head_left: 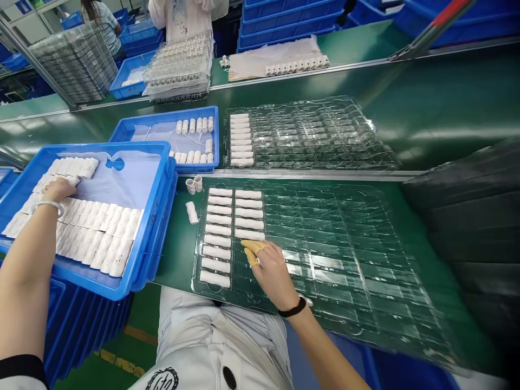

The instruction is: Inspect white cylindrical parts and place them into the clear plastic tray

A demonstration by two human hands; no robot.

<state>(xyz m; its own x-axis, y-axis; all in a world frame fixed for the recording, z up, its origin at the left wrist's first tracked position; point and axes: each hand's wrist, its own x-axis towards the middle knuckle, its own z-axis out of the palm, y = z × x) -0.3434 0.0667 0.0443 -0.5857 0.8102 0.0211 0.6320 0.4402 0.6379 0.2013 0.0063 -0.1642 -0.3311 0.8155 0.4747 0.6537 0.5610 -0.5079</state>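
Note:
My left hand (59, 189) reaches into a blue tray (142, 168), its fingers curled down onto the white tube-shaped parts (93, 216) packed there in rows. It seems to grip one of them; the fingertips are partly hidden. My right hand (272, 271), with yellow finger cots on the fingers, is over a clear plastic blister tray (325, 254). Its stretched fingers are just below the lowest white part (249, 235) in the second column, thumb slightly apart, nothing visible between them. The first column (216, 238) is filled with similar parts.
Beside the blister tray, two white parts (194, 184) stand upright and one (192, 212) lies on the green table. Behind are another blue tray (215, 141) and a second blister tray (309, 132). Stacked clear trays (179, 70) stand across the bench, near a person (182, 19).

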